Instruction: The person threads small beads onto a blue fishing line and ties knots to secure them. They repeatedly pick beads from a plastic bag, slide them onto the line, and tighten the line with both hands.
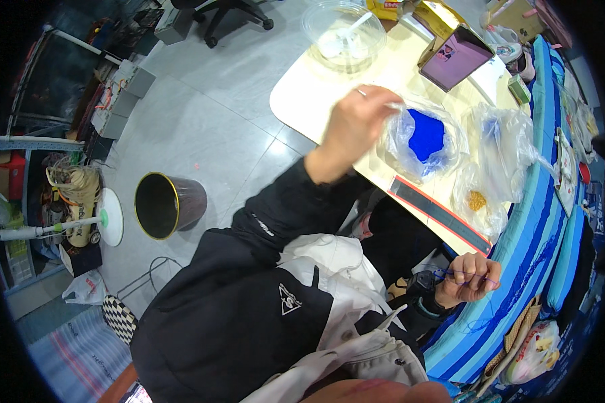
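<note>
My left hand [356, 127] is raised over the table's near edge, fingers pinched together. Its fingertips are at the rim of a clear plastic bag [400, 144] that lies open around a pool of bright blue small pieces [426, 136], too fine to make out singly. What the pinch holds, if anything, is unclear. Lower right, my right hand [469, 277] is closed on a thin blue thread [480, 324], which hangs in loose loops beside the striped cover. A dark watch [421, 281] is on that wrist.
On the table [296, 101] are a red-edged dark strip [440, 213], a bag with golden bits [476, 200], more clear bags [501, 148], a propped tablet [456, 58] and a clear round tub [343, 37]. A blue striped cover [517, 248] borders the right; a bin [171, 205] stands left.
</note>
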Tool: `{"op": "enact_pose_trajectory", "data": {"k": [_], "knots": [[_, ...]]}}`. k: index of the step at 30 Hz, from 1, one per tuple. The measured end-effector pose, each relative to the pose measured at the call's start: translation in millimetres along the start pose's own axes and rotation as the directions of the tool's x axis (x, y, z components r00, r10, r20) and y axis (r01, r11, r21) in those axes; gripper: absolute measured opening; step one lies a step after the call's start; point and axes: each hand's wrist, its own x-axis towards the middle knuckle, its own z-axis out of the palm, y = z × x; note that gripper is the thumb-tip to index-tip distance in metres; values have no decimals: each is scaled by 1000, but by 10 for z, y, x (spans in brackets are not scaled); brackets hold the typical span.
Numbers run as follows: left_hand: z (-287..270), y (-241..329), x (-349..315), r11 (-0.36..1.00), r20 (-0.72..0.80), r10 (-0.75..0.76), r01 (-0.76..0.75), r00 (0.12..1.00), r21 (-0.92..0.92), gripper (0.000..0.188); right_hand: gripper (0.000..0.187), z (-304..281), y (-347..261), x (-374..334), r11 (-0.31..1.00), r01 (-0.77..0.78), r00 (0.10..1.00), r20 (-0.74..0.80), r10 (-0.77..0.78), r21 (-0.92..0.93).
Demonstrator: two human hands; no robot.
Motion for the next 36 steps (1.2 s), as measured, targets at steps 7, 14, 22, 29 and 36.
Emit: {"op": "enact_pose_trajectory", "data": {"k": [7, 14, 22, 29, 36], "knots": [[-742, -419, 257, 940, 423, -54, -98, 905, 328, 15, 25, -94, -14, 54, 998, -44, 998, 57, 41, 54], [-216, -844, 550, 945, 534, -78, -108, 842, 308, 18, 24, -151, -25, 20, 995, -41, 997, 68, 34, 96], [73, -989, 580, 949, 547, -190, 9, 815, 315, 15, 25, -262, -190, -97, 991, -26, 999, 43, 21, 129], [106, -990, 610, 935, 537, -226, 26, 812, 355, 12, 24, -278, -211, -124, 991, -16, 998, 54, 9, 133], [83, -893, 564, 905, 550, -188, -74, 814, 419, 10, 26, -245, -253, -152, 999, -19, 997, 77, 16, 42]]}}
